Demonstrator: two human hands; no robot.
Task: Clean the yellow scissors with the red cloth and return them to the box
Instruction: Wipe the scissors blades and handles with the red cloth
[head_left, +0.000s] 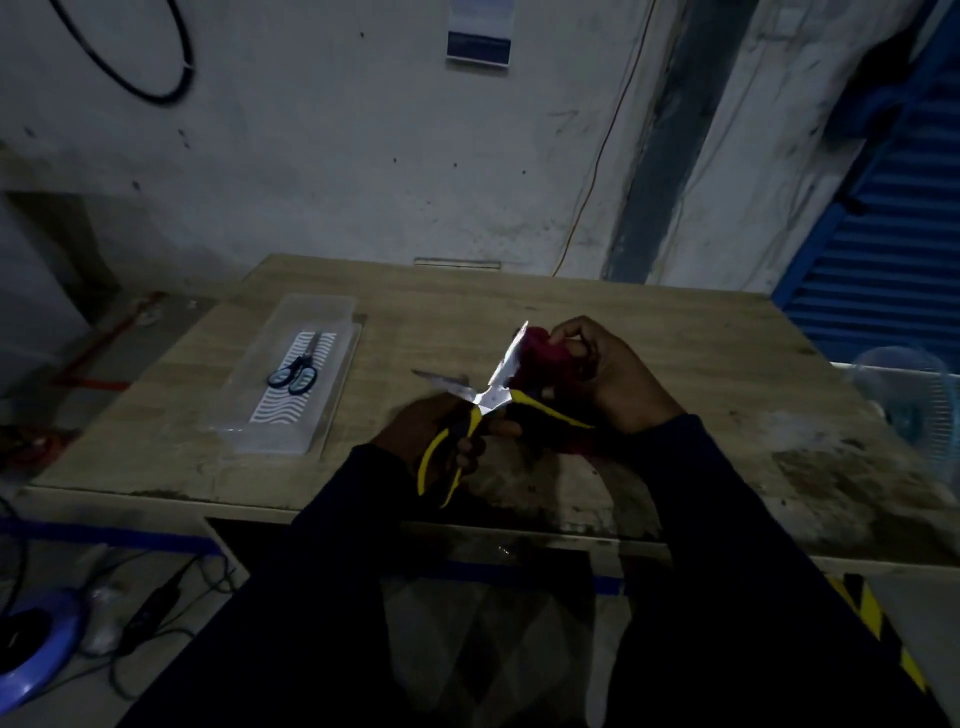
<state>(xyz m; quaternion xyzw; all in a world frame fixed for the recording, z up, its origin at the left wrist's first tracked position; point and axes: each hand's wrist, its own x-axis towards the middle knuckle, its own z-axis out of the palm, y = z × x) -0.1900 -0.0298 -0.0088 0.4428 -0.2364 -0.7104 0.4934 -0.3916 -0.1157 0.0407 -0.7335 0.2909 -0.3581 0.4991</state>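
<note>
Above the table's (675, 332) near edge, a left hand (428, 436) grips one handle of the yellow scissors (491, 402), blades spread wide, while the right hand (618, 374) pinches a red cloth (540, 358) round the upper blade. The clear box (270, 439) lies near the left edge, blue scissors (293, 374) inside

The left hand (431, 436) grips one handle of the yellow scissors (491, 400), held open above the table (675, 322). One blade points to 10 o'clock, the other to 1 o'clock. The right hand (618, 374) holds the bunched cloth (540, 356) against the 1 o'clock blade. At 10 o'clock from the hands lies the clear box (322, 306), blue scissors (293, 371) inside. A fan (914, 395) stands at 3 o'clock.
</note>
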